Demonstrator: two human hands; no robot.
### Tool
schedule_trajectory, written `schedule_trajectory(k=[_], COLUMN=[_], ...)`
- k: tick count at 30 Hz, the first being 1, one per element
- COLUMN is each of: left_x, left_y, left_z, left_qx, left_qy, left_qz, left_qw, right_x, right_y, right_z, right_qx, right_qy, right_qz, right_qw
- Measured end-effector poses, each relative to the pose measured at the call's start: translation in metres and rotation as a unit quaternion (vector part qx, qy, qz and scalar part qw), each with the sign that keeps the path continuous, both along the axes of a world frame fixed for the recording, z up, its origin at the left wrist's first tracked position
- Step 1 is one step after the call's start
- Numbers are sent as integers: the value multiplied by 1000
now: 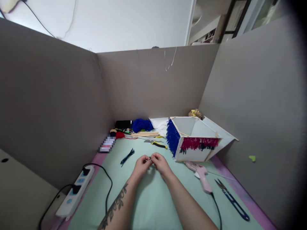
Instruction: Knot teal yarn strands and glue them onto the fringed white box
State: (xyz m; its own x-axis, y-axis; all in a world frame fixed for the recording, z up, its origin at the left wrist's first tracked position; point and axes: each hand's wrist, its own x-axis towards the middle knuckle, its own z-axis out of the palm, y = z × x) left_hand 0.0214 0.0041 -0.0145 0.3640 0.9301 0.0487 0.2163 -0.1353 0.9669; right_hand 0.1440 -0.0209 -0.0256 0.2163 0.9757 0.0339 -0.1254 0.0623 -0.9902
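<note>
And here, centre of the pale green-covered worktop [153, 204], is a tiny dark piece, possibly yarn [150, 157], right at the fingertips. The left hand [143, 162] pinches it from one side, the right hand [158, 159] from the other, fingers drawn in narrow; something this small seems to demand tips only. Its exact shape? Can't tell, the fingers hide most of it.

Just left, a slim bundle of dark blue strands [127, 157] lies loose, handy for the left hand, I'd judge. Beyond, towards the far edge, yellow-and-black-handled metal cutters [158, 144], then pale thin wooden sticks [145, 134] and a heap of royal-blue yarn [142, 125], apparently parked there to free the middle.

Over to the right edge: an open white-panelled box with blue and crimson fringe [192, 156], and just nearer, a pink glue gun [203, 179], cord running to the near edge, probably set within right-hand reach. Long dark-blue-handled snips [233, 201] lie towards the near right corner.

Lettering? On the left edge, the phone's screen [107, 144] is pixelated, and the white power strip's blue markings [76, 191] are unreadable. No brand legible anywhere.
</note>
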Motion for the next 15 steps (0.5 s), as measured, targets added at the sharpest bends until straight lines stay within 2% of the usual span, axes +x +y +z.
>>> schedule_trajectory(k=[3,8,15], left_x=[-2,-4,-5], left_y=[1,1,2], left_z=[3,6,6], left_qx=[-49,-101,-119], left_qy=[-55,-76,-88], left_qz=[3,18,16], left_qw=[997,992,989], right_x=[1,3,3], right_y=[0,-1,-4], right_z=[0,2,12], right_qx=[-10,4,35], right_qy=[13,2,26], right_qz=[9,17,22], right_qw=[1000,1000,999])
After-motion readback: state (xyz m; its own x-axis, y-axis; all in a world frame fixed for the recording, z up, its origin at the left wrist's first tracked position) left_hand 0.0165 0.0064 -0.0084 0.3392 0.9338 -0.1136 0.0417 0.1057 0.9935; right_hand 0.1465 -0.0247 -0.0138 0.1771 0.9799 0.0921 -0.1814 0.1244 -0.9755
